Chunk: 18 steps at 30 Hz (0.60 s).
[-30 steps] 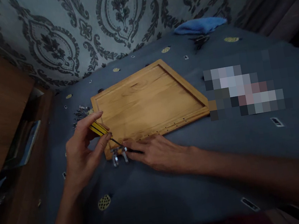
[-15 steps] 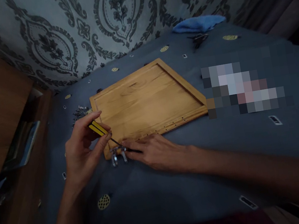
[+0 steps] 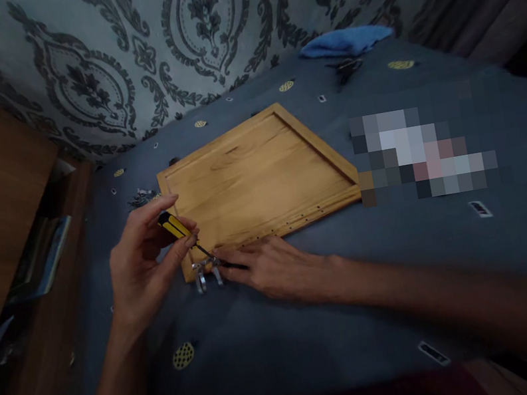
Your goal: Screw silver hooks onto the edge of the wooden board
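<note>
My left hand [image 3: 145,261] grips a yellow and black screwdriver [image 3: 176,227] between thumb and fingers, its handle tilted up to the left. The shaft slopes down to a metal hinge [image 3: 202,275] at the near left corner of a wooden cabinet door [image 3: 259,171]. At the right end of that hinge, my right hand [image 3: 280,269] rests low with its fingers closed together. A narrow dark strip shows between its thumb and forefinger; I cannot tell what it is. The fingers partly hide the screwdriver's tip. A row of small dark holes runs along the door's near edge.
Small metal parts [image 3: 141,198] lie beyond the door's left edge. A blue cloth [image 3: 347,42] and a dark object [image 3: 347,69] sit at the back right. A blurred-out patch [image 3: 417,151] covers something right of the door. A wooden shelf unit [image 3: 29,277] stands at left.
The screwdriver handle has turned in my left fingers, showing a different face with more black at its end. My right hand stays at the hinge. The whole view has shifted slightly.
</note>
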{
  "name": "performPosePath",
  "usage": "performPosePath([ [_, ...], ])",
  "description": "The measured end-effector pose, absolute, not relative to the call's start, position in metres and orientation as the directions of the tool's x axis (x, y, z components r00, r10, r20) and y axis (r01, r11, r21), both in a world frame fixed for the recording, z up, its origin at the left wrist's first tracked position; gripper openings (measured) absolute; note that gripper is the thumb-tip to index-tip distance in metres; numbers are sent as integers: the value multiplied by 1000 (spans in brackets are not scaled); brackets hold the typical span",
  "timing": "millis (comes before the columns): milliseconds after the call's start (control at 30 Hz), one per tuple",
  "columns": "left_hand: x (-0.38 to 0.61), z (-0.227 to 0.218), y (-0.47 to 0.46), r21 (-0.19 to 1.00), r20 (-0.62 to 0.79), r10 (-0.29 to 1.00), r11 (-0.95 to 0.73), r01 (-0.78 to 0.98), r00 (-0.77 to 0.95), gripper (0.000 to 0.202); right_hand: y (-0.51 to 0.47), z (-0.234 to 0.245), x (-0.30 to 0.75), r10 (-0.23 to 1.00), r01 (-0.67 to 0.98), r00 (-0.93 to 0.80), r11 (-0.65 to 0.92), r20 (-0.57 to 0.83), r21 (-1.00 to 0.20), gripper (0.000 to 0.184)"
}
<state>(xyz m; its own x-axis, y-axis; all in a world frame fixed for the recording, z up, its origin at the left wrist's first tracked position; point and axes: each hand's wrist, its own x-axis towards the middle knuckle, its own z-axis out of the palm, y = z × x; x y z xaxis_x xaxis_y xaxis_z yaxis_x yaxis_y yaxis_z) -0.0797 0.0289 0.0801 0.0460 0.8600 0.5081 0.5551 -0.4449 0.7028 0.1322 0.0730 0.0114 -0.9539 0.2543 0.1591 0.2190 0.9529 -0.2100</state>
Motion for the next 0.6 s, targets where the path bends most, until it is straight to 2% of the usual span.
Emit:
performPosePath([
  [133,-80,80,31,712,460,885,-417,565,72,37,73,14,132,264,232,-953,951,148,-204,47],
  [367,-80,78,35,574,561,826,-439,691,58,37,73,14,132,259,222,-953,950,158,-221,46],
  [600,-84,79,36,617,518,851,-440,652,84,38,73,11,133,257,217,-951,951,174,-219,46],
])
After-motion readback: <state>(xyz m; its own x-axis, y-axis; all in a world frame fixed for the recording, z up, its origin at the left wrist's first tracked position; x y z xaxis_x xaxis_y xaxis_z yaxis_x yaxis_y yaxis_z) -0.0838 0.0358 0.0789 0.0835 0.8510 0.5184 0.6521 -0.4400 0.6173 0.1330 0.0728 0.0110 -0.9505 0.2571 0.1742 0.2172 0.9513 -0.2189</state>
